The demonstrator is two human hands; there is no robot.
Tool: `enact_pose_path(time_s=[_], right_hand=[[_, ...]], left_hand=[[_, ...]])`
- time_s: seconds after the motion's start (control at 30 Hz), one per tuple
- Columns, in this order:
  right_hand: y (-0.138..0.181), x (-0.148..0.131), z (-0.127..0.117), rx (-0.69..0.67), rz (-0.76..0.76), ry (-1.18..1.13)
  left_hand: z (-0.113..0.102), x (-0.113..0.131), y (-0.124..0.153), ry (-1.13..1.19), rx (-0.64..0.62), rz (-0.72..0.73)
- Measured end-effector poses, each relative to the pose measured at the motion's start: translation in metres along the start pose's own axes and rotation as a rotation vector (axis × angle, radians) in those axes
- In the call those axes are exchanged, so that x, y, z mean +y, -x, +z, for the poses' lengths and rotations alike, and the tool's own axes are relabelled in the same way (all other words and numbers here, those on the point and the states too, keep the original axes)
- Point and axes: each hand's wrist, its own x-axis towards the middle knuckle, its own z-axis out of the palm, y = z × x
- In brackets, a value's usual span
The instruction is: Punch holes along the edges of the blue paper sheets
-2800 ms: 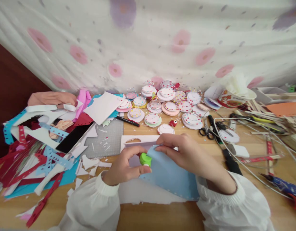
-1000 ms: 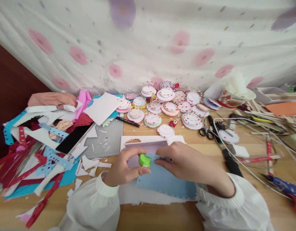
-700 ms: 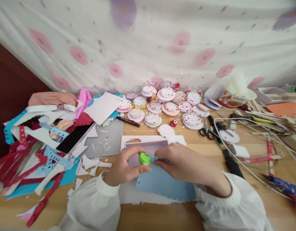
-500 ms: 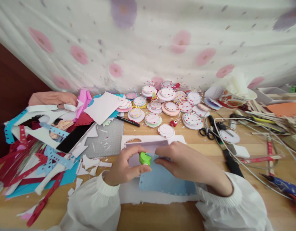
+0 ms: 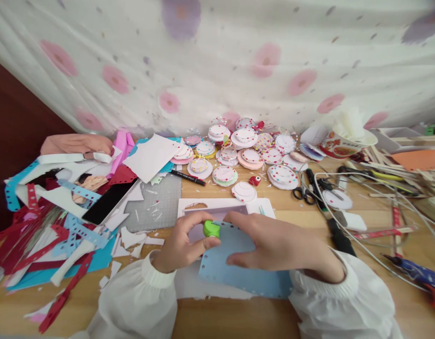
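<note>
My left hand [image 5: 184,245] grips a small green hole punch [image 5: 211,229] between thumb and fingers. The punch sits at the upper left edge of a sheet of light blue paper [image 5: 238,275], which has small holes along its edges. Over the upper right part of this sheet, my right hand [image 5: 274,240] is open, thumb and forefinger spread apart. Whether its fingertips touch the paper, I cannot tell. Beneath the blue sheet lie white paper [image 5: 189,282] and a shallow pale lilac tray-like piece [image 5: 235,210], partly covered by my hands.
Several layered paper discs with coloured dots [image 5: 245,136] stand at the back. On the left are paper scraps [image 5: 72,235], a phone [image 5: 109,202] and a grey cutting mat [image 5: 154,207]. To the right lie scissors [image 5: 304,194], a white cable [image 5: 373,249] and a paper bowl [image 5: 348,143].
My right hand's thumb and forefinger have parted from their pinch on the blue paper. The sheet has shifted and turned slightly, while the punch has moved a little up and left.
</note>
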Motion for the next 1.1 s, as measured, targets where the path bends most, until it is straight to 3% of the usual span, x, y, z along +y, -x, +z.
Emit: enact_pose_path(time_s=[0.1,0.3,0.6,0.83,1.1], right_hand=[[-0.004,0.001,0.005,0.07,0.049,-0.093],[-0.021,0.0,0.013,0.038,-0.235,-0.194],[-0.023,-0.001,0.013,0.069,-0.268,-0.12],[-0.025,0.0,0.012,0.101,-0.297,-0.231],[-0.02,0.005,0.003,0.02,-0.266,-0.322]], left_hand=[[0.001,0.001,0.0,-0.017,-0.017,0.009],[0.003,0.001,-0.002,-0.069,-0.024,0.04],[0.004,0.001,-0.001,-0.076,0.025,0.035],[0.004,0.001,-0.002,-0.039,0.031,0.0],[0.003,0.002,-0.003,-0.016,-0.038,-0.038]])
